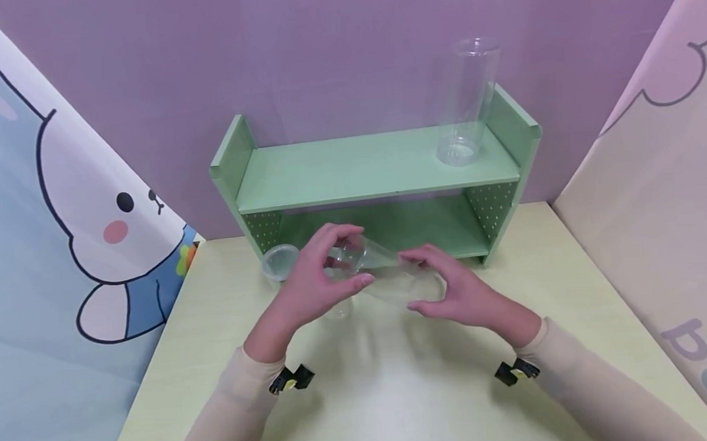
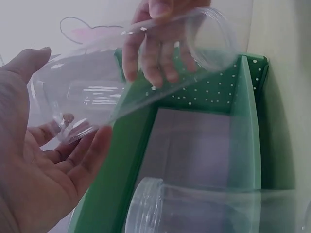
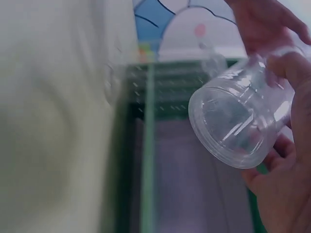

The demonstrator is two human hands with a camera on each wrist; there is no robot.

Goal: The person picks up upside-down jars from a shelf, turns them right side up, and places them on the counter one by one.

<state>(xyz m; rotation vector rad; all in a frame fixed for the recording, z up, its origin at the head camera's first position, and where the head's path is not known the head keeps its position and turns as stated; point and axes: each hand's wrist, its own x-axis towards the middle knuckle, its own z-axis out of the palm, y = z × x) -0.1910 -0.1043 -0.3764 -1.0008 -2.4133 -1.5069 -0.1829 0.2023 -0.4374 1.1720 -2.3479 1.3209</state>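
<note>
A tall, clear plastic jar is held in both hands above the table, lying aslant. My left hand grips its left end, thumb on the near side and fingers curved over the far side. Around the other end, the right hand has its thumb and fingers spread. The left wrist view shows the right hand's fingers through the jar's clear wall. A round, ridged end of the jar faces the right wrist camera. Partly hidden behind my left hand, a second clear jar stands on the table.
A green two-tier shelf stands at the back of the table, against a purple backdrop. Another tall clear jar stands upright on its top tier, near the right side panel. Printed cloths hang at left and right.
</note>
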